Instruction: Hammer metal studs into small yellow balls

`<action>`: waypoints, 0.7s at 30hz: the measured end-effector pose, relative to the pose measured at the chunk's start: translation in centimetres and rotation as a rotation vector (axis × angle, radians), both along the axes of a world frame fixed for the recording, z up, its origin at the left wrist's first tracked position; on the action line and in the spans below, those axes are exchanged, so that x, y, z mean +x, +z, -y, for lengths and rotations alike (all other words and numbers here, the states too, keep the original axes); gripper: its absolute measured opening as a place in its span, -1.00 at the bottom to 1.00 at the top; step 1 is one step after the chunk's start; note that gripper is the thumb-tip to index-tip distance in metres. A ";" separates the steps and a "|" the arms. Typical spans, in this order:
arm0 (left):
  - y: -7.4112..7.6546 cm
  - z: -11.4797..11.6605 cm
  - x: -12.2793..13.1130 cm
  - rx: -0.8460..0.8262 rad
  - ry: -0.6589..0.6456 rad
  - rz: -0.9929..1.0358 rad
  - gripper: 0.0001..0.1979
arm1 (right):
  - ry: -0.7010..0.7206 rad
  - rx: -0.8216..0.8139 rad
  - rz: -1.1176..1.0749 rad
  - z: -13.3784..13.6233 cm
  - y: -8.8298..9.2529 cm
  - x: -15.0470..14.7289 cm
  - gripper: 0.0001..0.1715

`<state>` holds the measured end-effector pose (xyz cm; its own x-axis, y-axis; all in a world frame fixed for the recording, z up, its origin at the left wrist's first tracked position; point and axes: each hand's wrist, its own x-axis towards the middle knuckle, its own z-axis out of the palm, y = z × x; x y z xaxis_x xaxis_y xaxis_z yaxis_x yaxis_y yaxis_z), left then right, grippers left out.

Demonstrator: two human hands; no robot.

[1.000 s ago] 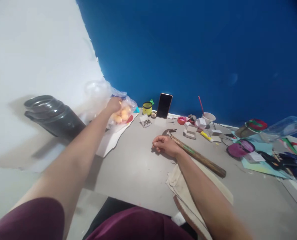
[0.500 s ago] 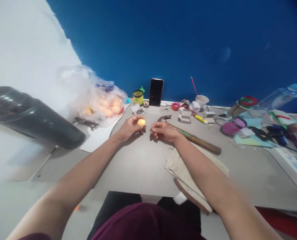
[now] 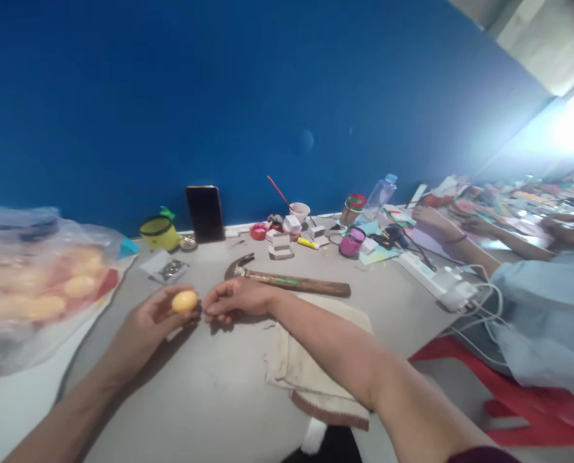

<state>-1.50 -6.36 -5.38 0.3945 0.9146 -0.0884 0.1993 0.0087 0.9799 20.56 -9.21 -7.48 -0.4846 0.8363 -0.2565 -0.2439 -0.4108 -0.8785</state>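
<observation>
My left hand [image 3: 159, 315] holds a small yellow-orange ball [image 3: 185, 301] between thumb and fingers, just above the grey table [image 3: 204, 399]. Close to its right is my right hand [image 3: 233, 299], its fingers curled and pressed together; whatever they pinch is too small to make out. A claw hammer [image 3: 296, 283] with a wooden handle lies behind my right hand and forearm. Under that forearm rests a folded beige cloth [image 3: 311, 350]. A small white box with metal pieces [image 3: 171, 269] sits behind my left hand.
A phone [image 3: 206, 215] leans on the blue wall beside a yellow cup [image 3: 158, 233]. A clear bag of orange balls [image 3: 50, 283] fills the left. Small boxes, a paper cup [image 3: 299, 211] and a power strip [image 3: 429, 280] stand rightward. Other people's arms [image 3: 441, 228] show at far right.
The view has swung to the right, bringing other people and a red stool into sight. My left hand still holds the ball, and my right hand remains closed beside it.
</observation>
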 end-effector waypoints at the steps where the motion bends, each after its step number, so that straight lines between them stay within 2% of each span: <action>1: 0.0 -0.1 0.0 0.027 0.009 0.001 -0.46 | 0.009 -0.006 0.006 0.0 -0.1 0.0 -0.60; 6: 0.0 0.2 0.2 0.046 -0.002 -0.105 -0.44 | 0.012 -0.007 -0.031 0.3 0.0 -0.1 -0.65; 9: -0.1 0.3 0.3 -0.005 0.002 -0.038 -0.40 | 0.010 0.000 -0.032 0.3 0.1 -0.1 -0.62; 12: -0.1 0.4 0.5 -0.050 0.017 0.048 -0.51 | 0.003 -0.007 -0.021 0.2 0.2 -0.1 -0.61; 15: -0.2 0.3 0.4 -0.016 0.047 0.028 -0.61 | 0.008 -0.004 0.001 0.2 0.3 0.0 -0.62; 18: -0.5 0.2 0.3 0.039 -0.013 -0.045 -0.56 | -0.031 0.009 0.036 0.6 0.6 0.1 -0.74; 21: -0.7 0.5 0.4 0.018 0.002 0.055 -0.52 | -0.065 0.038 0.030 1.2 0.8 0.1 -0.80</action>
